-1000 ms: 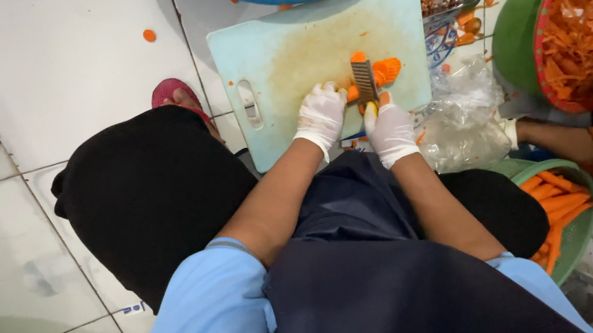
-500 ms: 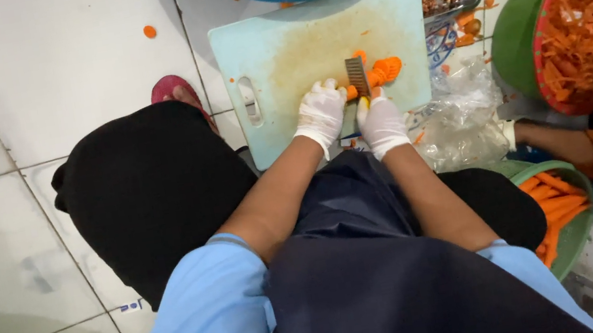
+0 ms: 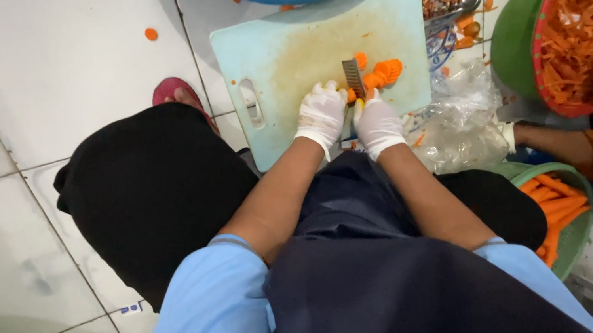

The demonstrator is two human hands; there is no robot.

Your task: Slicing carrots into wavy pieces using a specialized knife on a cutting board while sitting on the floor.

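We see the right hand (image 3: 376, 123), gloved in white, closed around the handle of a crinkle-bladed cutter (image 3: 354, 77) standing on the pale green cutting board (image 3: 278, 57). The left hand (image 3: 321, 112), also gloved, curls its fingers down beside the blade, against carrot slices (image 3: 382, 76) lying mid-board. Both forearms reach forward over the lap.

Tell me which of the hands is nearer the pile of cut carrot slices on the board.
Right. The right hand sits just below the slices, gripping the knife beside them. The left hand is farther left, beyond the knife.
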